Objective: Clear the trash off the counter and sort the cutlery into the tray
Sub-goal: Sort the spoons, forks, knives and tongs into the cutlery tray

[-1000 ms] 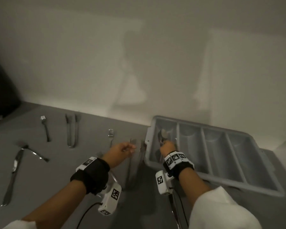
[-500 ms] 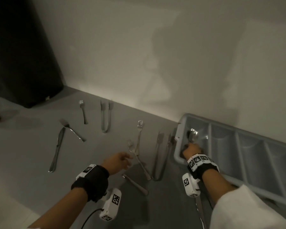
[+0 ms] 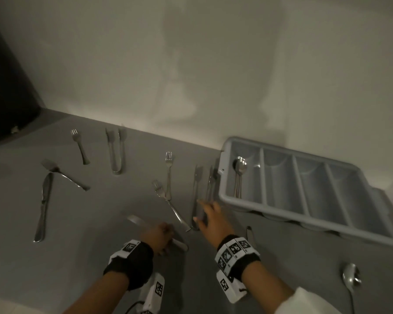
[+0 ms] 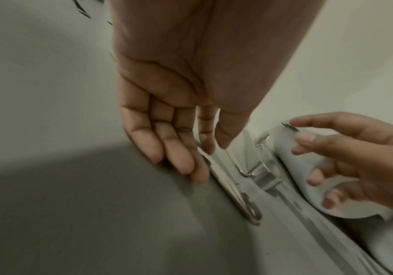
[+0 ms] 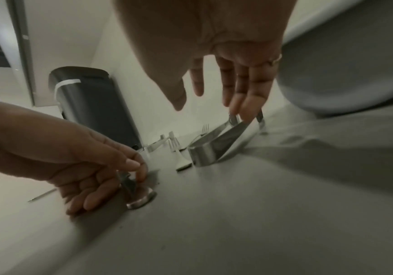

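A grey cutlery tray (image 3: 224, 164) with several compartments stands at the right, with spoons (image 3: 239, 168) in its leftmost one. My left hand (image 3: 166, 232) is low on the counter and pinches a table knife (image 3: 136, 220) near its handle between thumb and fingers. The right wrist view shows that knife (image 5: 132, 184) rising between them, its handle end on the counter. My right hand (image 3: 202, 211) is spread flat over steel tongs (image 3: 197, 193) lying just left of the tray. Its fingertips (image 5: 242, 109) touch the tongs' arms (image 5: 214, 147).
Two forks (image 3: 168, 168) lie between my hands and the wall. Further left are second tongs (image 3: 115, 152), a fork (image 3: 78, 146), a knife (image 3: 43, 200) and another utensil (image 3: 64, 175). A spoon (image 3: 349, 277) lies at the near right. A dark bin (image 5: 92, 104) stands at the far left.
My right hand has come out of the tray's left compartment, leaving the spoons there, and moved left to the tongs. My left hand drew back and dropped onto the knife.
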{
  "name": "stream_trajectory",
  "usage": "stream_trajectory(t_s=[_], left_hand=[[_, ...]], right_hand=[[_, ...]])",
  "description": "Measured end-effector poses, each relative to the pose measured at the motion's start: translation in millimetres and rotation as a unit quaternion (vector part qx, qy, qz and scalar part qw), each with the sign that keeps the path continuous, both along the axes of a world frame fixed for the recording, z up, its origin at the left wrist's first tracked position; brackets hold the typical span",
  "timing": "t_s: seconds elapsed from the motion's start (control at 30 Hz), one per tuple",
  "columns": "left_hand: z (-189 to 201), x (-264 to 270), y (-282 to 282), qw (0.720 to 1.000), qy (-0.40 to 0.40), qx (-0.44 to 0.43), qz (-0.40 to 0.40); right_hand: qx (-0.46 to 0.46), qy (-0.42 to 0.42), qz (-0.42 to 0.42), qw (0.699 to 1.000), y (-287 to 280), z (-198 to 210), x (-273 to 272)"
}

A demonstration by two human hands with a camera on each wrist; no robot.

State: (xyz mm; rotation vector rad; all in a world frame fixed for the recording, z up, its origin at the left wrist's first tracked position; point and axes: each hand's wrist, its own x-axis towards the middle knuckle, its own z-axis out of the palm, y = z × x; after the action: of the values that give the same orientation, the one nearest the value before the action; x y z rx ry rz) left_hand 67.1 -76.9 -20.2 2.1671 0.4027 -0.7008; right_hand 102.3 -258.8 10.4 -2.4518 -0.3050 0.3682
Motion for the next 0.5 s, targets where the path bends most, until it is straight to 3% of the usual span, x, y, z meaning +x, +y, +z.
stream_trajectory(t_s=[0.1, 0.33, 0.5], left_hand=[[0, 0, 3, 0.998, -0.006, 0.064, -0.015], [4, -2, 16, 0.982, 0.003, 0.182, -0.043], [5, -2, 25, 0.974, -0.004, 0.224, -0.025]], right_hand=[[-0.034, 0.070, -0.067, 0.995, 17, -18, 9], [-0.080, 0.102, -0.173, 0.976, 37, -24, 31], [0.090, 0.132, -0.266, 0.951, 38, -15, 30]])
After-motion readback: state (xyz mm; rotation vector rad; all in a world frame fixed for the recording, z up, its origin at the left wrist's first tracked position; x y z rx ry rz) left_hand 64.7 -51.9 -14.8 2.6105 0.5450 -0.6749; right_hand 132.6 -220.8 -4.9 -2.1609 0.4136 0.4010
